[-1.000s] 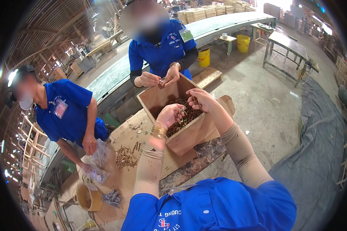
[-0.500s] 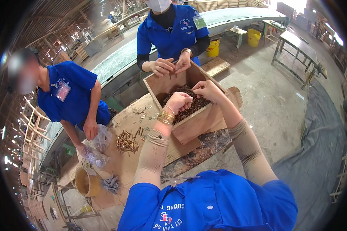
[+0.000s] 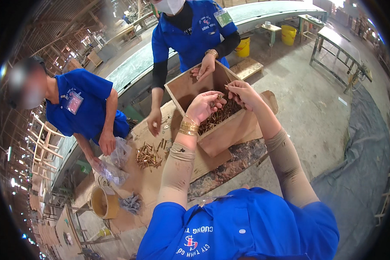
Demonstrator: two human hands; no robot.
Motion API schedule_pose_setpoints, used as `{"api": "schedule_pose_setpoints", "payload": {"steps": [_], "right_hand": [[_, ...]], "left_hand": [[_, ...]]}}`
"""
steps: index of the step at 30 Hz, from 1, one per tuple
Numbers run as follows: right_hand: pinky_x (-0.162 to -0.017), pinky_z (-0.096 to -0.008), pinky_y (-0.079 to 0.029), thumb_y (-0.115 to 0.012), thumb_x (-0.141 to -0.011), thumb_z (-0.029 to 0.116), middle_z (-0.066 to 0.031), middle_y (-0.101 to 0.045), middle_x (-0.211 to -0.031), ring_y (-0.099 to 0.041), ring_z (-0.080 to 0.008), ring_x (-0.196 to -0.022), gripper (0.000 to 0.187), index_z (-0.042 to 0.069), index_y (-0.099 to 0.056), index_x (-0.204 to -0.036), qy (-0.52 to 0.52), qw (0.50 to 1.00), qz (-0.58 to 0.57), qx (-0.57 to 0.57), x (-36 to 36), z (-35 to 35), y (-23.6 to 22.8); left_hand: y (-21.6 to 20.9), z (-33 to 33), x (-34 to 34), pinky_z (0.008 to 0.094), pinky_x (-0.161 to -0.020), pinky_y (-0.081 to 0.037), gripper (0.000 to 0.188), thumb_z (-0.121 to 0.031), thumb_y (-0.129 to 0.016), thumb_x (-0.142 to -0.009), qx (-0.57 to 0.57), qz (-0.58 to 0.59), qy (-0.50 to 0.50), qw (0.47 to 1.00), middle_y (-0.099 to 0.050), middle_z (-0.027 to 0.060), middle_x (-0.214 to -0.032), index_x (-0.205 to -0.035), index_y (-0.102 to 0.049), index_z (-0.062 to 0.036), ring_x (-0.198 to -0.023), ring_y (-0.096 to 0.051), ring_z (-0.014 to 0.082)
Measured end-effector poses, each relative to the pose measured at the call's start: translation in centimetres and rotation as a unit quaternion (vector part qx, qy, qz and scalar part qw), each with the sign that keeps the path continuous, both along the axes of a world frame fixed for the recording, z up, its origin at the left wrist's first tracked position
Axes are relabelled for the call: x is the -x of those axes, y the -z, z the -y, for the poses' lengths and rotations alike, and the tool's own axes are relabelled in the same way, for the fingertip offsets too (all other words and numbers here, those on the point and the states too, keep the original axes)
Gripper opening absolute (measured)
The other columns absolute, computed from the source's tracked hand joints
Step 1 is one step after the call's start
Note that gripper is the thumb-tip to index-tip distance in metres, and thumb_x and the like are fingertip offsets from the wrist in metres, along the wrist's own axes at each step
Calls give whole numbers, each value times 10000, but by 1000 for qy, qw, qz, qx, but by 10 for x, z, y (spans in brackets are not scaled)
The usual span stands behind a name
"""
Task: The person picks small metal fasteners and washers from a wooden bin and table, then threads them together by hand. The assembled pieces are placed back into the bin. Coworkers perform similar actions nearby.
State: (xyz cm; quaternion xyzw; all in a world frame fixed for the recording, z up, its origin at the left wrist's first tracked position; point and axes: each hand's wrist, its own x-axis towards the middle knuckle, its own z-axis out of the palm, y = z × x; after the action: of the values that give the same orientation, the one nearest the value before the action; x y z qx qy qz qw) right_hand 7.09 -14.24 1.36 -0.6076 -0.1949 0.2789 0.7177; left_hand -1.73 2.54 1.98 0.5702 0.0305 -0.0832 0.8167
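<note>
A wooden box (image 3: 236, 130) stands on the worktable, part filled with brass-coloured screws (image 3: 219, 117). My left hand (image 3: 203, 106), with gold bangles on the wrist, is cupped over the screws and holds a few. My right hand (image 3: 242, 92) pinches a screw just above the box, close to the left hand. A person in a blue shirt across the table rests one hand (image 3: 205, 68) on the box's far rim and the other hand (image 3: 154, 122) on the table.
A loose pile of screws (image 3: 148, 156) lies on the wooden table (image 3: 160, 182). A second person at the left handles a clear plastic bag (image 3: 117, 160). A roll of tape (image 3: 103, 202) sits near the table's left end. Yellow bins and metal tables stand behind.
The view has shifted so the box sits higher and nearer. My hands stayed over the screws in the box; the person across moved a hand from the box to the table.
</note>
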Motion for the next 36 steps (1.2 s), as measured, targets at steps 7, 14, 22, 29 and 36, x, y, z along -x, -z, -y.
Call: {"api": "schedule_pose_setpoints", "payload": {"steps": [7,14,22,29,36], "right_hand": [[-391,-159,-266,-542,-840,194,29,-474,-622,-388,-33,-479,122,73,-542,-826,-46,997,-49,-33,-1,5,-4],[-390,-155,-272,-552,-827,182,37,-473,-604,-387,-27,-466,101,84,-569,-844,-52,997,-31,-52,0,7,-4],[-385,-175,-305,-620,-724,123,24,-511,-603,-411,-31,-442,118,48,-595,-811,-21,996,89,14,2,2,2],[-394,-167,-315,-595,-741,99,-2,-553,-638,-428,-28,-452,110,20,-581,-816,-28,997,66,-10,-1,6,1],[-382,-169,-307,-565,-781,139,11,-564,-646,-415,-24,-443,107,39,-584,-813,38,995,89,-3,11,11,-6]], "left_hand": [[-3,2,0,155,-482,-381,199,-87,-459,-863,101,33,18,994,-561,40,-740,-1016,-524,23,-599,-500,64],[0,-1,-6,150,-454,-373,157,-88,-442,-873,87,38,30,995,-554,14,-721,-969,-531,-1,-576,-501,50],[5,-4,-10,197,-506,-412,183,-130,-460,-868,-141,-95,-22,985,-588,54,-727,-1034,-491,-60,-597,-530,89],[1,6,-13,360,-862,-461,297,89,-413,-769,-10,-21,45,999,-525,201,-990,-1065,-379,94,-910,-557,310],[-4,16,-15,295,-787,-484,336,67,-430,-780,-134,-85,5,987,-547,177,-963,-1105,-351,32,-858,-580,218]]}}
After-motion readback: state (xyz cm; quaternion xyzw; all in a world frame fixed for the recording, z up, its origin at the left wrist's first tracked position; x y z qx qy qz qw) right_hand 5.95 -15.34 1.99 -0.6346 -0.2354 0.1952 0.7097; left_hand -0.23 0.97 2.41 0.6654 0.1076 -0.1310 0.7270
